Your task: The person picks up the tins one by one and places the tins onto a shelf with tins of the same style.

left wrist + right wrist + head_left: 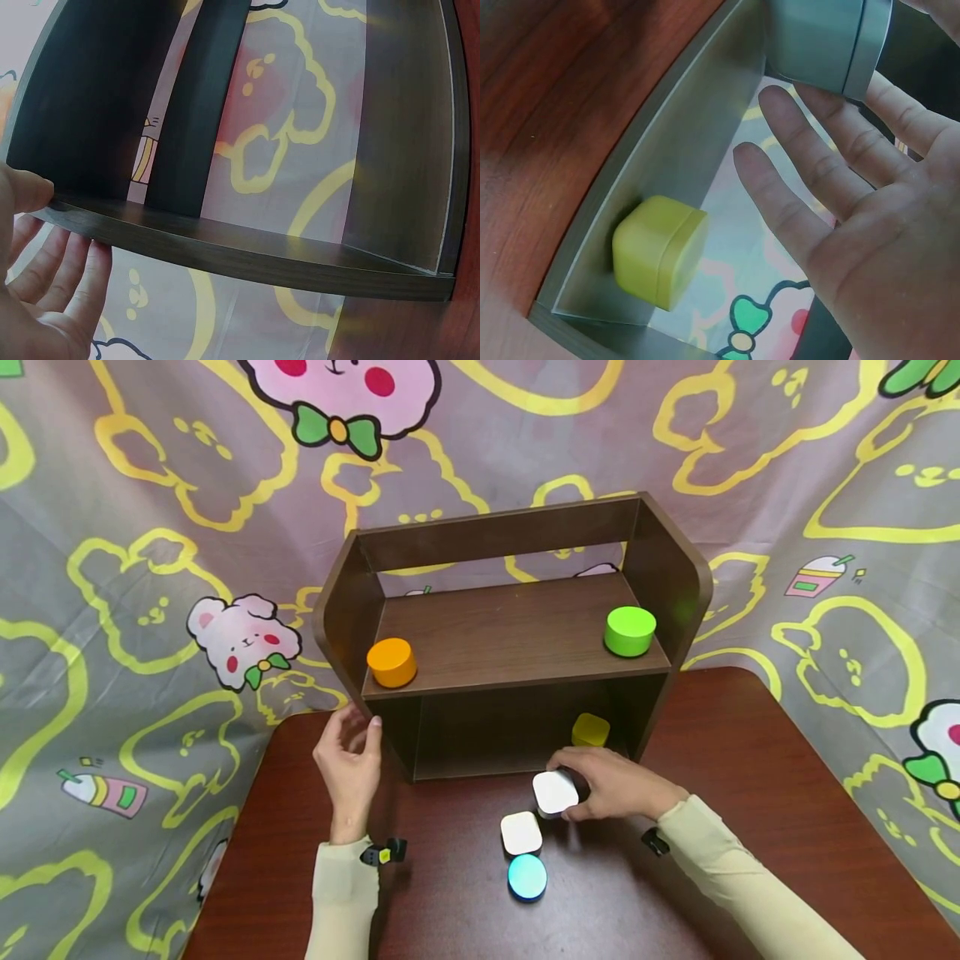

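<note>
Finding, right hand (611,783): grasping the white container (556,793), thumb at the near side and fingers at the far side. The container lies to the left of the palm, at the fingertips, immediately in front of the shelf unit (502,618), right of centre on its lower opening. Its square top faces upward; no long axis is evident. Whether its base touches the counter (450,893) cannot be determined.

Finding, left hand (351,768): gripping the front edge of the shelf unit's left side panel, thumb to one face, fingers to the other. The right hand is the nearer to the lower opening.

Yellow container (591,731): inside the shelf unit's lower compartment, by its right side panel; thus further back and to the right of the held item.

Also noted: a second white container (521,833) and a blue container (527,877) in front of the shelf unit; an orange container (392,662) at its upper board's left end, a green container (630,631) at the right end.
</note>
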The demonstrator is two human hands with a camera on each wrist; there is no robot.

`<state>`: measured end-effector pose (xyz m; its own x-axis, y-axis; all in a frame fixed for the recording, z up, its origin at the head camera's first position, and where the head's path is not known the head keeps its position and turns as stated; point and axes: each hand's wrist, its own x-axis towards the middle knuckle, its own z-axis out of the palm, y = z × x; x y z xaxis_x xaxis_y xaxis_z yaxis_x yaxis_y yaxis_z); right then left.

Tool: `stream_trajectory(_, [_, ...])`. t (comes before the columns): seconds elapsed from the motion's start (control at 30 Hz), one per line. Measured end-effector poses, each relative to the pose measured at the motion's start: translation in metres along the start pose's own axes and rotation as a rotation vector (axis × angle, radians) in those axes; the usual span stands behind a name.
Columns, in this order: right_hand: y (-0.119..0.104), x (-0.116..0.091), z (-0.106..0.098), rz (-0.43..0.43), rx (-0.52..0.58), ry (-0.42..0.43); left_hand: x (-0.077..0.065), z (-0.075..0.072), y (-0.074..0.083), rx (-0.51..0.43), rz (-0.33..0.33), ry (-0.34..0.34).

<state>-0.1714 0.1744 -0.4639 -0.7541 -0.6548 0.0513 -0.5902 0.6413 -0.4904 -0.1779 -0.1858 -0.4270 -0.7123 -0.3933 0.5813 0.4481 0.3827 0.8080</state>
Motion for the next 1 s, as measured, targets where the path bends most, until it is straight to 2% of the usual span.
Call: stream_trajectory(1.0, [-0.018,0.025,-0.022,-0.086,0.012,0.037,0.000,-0.001,0.002,-0.005,0.001,-0.001])
